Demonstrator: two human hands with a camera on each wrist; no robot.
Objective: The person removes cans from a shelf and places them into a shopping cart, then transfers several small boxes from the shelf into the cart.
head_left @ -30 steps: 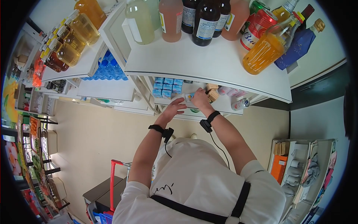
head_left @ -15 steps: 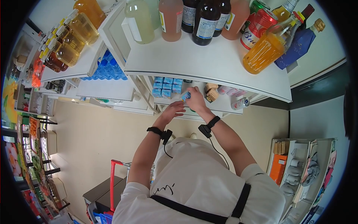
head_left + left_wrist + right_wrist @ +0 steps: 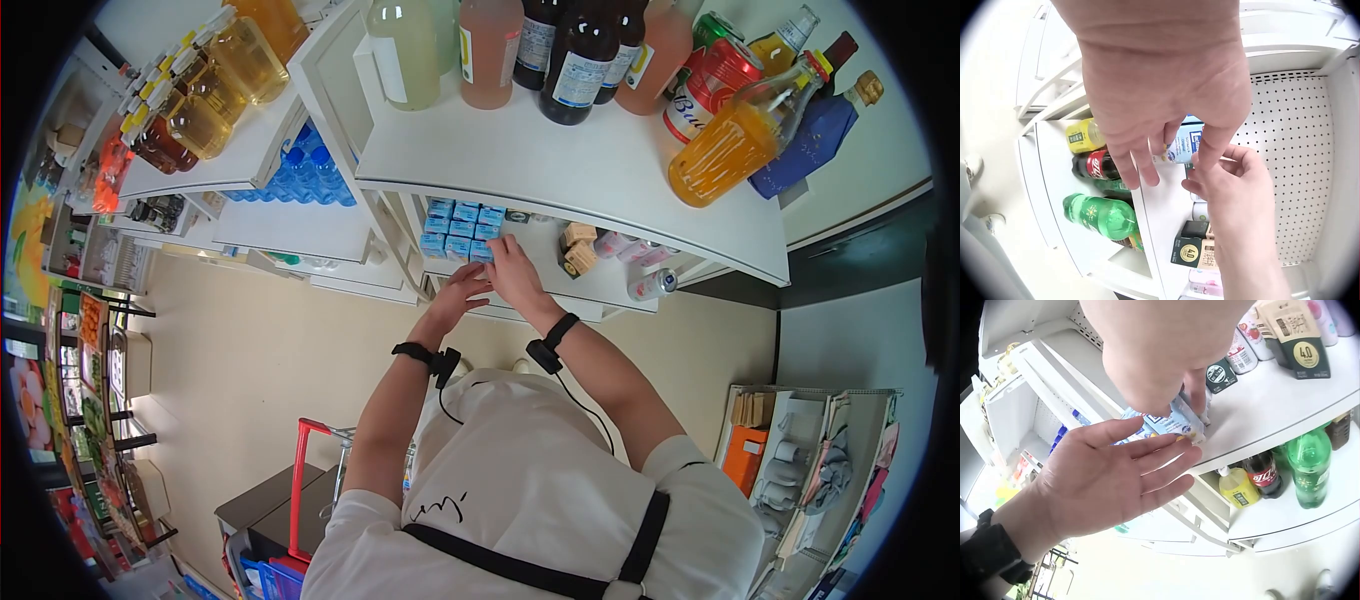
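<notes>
Small blue-and-white drink cartons (image 3: 462,228) stand in tight rows on the lower shelf in the head view. At the front right corner of that group, my right hand (image 3: 514,272) pinches one blue carton (image 3: 1179,422) between thumb and fingers. Seen from the right wrist, it sits against the other cartons near the shelf's front edge. My left hand (image 3: 458,298) is held just in front, palm toward the carton, fingers fairly straight and spread. Its fingertips (image 3: 1192,454) come right up to the carton's lower end and grip nothing.
Beige-and-dark cartons (image 3: 579,250) and pinkish cans (image 3: 625,246) stand to the right on the same shelf. A silver can (image 3: 653,284) lies near its front edge. Overhead juts the upper shelf (image 3: 560,165) with bottles. Soda bottles (image 3: 1100,215) occupy a shelf below.
My right hand has lifted a blue carton from beside the beige cartons and carried it left to the blue group. My left hand stays nearly in place; the head view has shifted slightly.
</notes>
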